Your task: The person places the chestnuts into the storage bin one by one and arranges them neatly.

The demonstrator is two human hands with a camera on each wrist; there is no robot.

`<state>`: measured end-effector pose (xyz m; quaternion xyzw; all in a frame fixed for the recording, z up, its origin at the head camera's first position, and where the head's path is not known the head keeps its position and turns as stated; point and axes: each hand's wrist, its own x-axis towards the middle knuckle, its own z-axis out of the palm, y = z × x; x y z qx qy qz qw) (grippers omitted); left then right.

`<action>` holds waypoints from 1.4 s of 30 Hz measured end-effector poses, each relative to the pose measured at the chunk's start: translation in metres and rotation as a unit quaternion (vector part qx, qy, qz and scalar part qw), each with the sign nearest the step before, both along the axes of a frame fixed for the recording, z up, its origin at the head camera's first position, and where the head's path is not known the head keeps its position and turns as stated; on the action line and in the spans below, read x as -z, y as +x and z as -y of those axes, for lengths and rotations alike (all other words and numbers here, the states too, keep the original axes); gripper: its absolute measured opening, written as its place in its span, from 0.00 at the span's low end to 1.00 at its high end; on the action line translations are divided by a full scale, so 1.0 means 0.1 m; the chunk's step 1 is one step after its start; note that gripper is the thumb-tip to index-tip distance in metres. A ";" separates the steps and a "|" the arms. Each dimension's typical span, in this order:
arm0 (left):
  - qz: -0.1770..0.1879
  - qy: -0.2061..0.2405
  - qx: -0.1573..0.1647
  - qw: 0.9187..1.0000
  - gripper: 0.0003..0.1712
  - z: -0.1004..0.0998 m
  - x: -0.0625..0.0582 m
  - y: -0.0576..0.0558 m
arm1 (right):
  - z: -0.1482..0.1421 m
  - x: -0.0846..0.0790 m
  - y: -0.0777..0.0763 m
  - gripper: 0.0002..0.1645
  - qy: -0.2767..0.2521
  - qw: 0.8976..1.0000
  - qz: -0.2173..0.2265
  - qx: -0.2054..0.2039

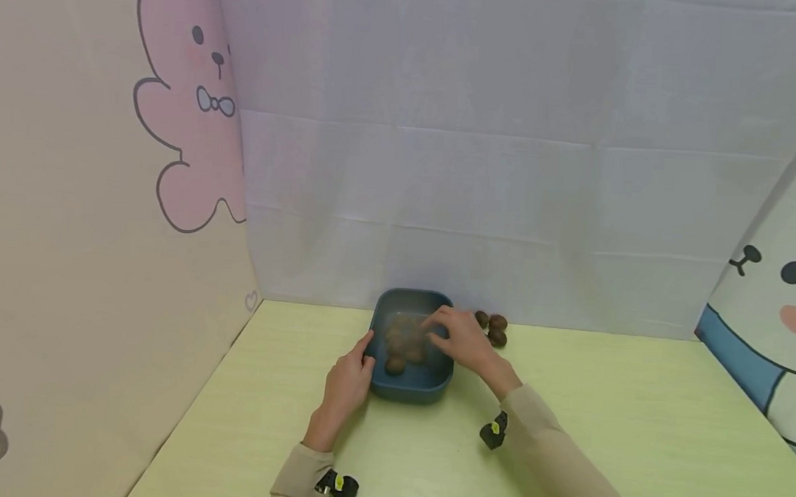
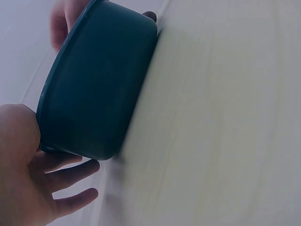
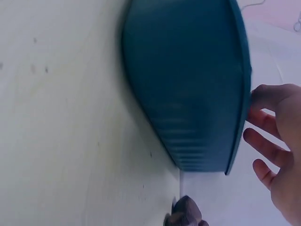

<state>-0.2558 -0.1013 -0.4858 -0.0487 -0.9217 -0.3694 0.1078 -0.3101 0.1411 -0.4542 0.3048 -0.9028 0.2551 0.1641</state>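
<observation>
A dark blue-green plastic basin (image 1: 409, 394) stands on the table near the back cloth. Inside it lie several brown, round chestnuts (image 1: 395, 365), some of them blurred. My left hand (image 1: 348, 384) holds the basin's left side, its thumb at the rim in the left wrist view, where the basin's outer wall (image 2: 94, 84) fills the upper left. Over the right rim reaches my right hand (image 1: 467, 341), fingers bent loosely and apart from the thumb, nothing visible between them. The right wrist view has those fingers (image 3: 265, 146) close beside the rim, their tips partly hidden by it.
Several more chestnuts (image 1: 498, 323) lie on the table just right of the basin, behind my right hand. A white cloth (image 1: 492, 200) hangs along the table's back edge. A printed wall panel (image 1: 108, 267) borders the left side. The pale yellow-green table (image 1: 616, 417) extends to both sides.
</observation>
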 end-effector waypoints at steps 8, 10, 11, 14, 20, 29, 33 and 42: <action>0.004 0.000 -0.004 1.000 0.30 0.00 -0.01 0.00 | -0.29 -0.02 0.01 0.10 -0.037 0.999 0.019 0.025; 0.007 0.002 -0.004 1.000 0.30 -0.01 -0.01 0.00 | -0.38 -0.01 -0.01 0.10 -0.043 0.999 0.017 0.028; 0.007 0.002 -0.002 1.000 0.30 -0.01 -0.01 0.00 | -0.42 0.00 -0.02 0.10 -0.045 0.998 0.012 0.031; 0.004 0.007 0.004 1.000 0.30 -0.02 -0.02 0.00 | -0.56 0.03 -0.03 0.10 -0.059 0.997 0.004 0.041; 0.006 0.009 0.002 1.000 0.30 -0.02 0.00 0.01 | -0.83 0.10 -0.02 0.11 -0.075 0.994 0.049 0.061; 0.004 0.007 0.004 1.000 0.30 -0.01 0.01 0.02 | -1.10 0.29 -0.05 0.12 -0.092 0.987 0.087 0.097; 0.007 0.008 0.001 1.000 0.30 -0.01 0.00 0.02 | -1.18 0.37 -0.08 0.15 -0.080 0.986 0.110 0.092; 0.003 0.005 0.000 1.000 0.29 -0.01 0.01 0.00 | -1.27 0.47 -0.09 0.25 -0.070 0.981 0.156 0.095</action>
